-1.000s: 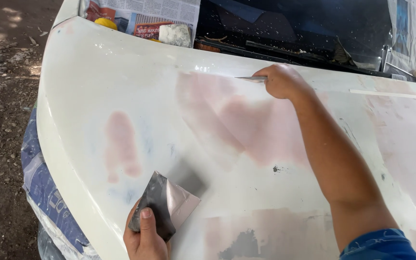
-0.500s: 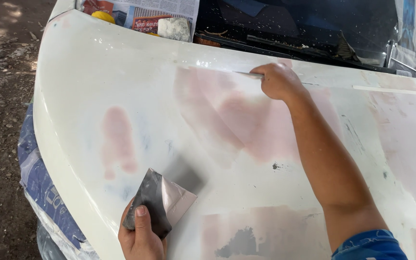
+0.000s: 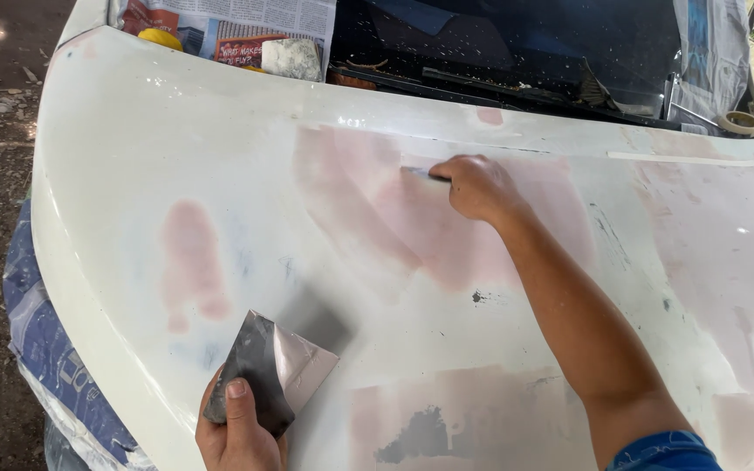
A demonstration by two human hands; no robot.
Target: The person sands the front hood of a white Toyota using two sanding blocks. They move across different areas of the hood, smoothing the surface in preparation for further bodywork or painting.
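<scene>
Down at the bottom edge, the left hand (image 3: 239, 429) is clamped on a flat metal plate (image 3: 270, 373), thumb pressed on its dark lower face, the pale, smeared upper half tipped up just above the white car hood (image 3: 176, 131). Just right of it, along the near edge of the hood, sits a patch of pinkish filler with a dark grey blotch (image 3: 422, 433) in it. Further left, a tall pink smear (image 3: 192, 264) stands alone on the white paint. Moving up the panel, the right arm reaches across from the lower right, blue sleeve (image 3: 665, 452) at the corner, and the right hand (image 3: 475, 186) is curled tight around a thin spreader blade (image 3: 422, 174), whose edge lies against the big pink filler area (image 3: 403, 218) in the middle of the hood. A small dark chip (image 3: 477, 297) shows below that patch. Beyond the hood's far edge, newspaper masking (image 3: 246, 22) covers the left of the windscreen, with a yellow object (image 3: 161, 38) and a pale lump (image 3: 290, 59) resting on it. Far right, a roll of tape (image 3: 740, 123) sits by the dark glass.
</scene>
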